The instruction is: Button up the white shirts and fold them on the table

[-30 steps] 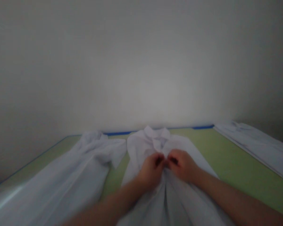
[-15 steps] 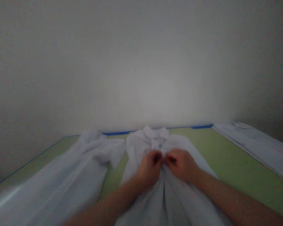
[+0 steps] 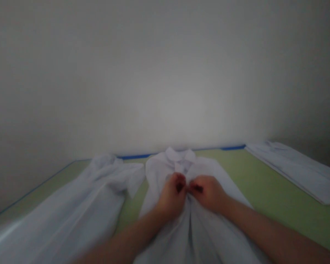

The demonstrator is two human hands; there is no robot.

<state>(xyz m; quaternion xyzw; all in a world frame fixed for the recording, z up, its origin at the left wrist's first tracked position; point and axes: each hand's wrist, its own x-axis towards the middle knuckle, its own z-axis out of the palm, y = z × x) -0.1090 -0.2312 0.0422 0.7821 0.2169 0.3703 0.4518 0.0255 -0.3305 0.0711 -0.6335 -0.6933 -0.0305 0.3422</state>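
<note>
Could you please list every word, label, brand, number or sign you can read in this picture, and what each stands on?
There are none: no readable text shows on the middle shirt, the left garment, the folded white cloth, the green table or the wall. The picture is blurred, so any tiny label would be unreadable.

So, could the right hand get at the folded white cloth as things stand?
Probably yes, once freed: the right hand seems to pinch the middle shirt, but only green tabletop shows between that shirt and the folded white cloth.
</note>
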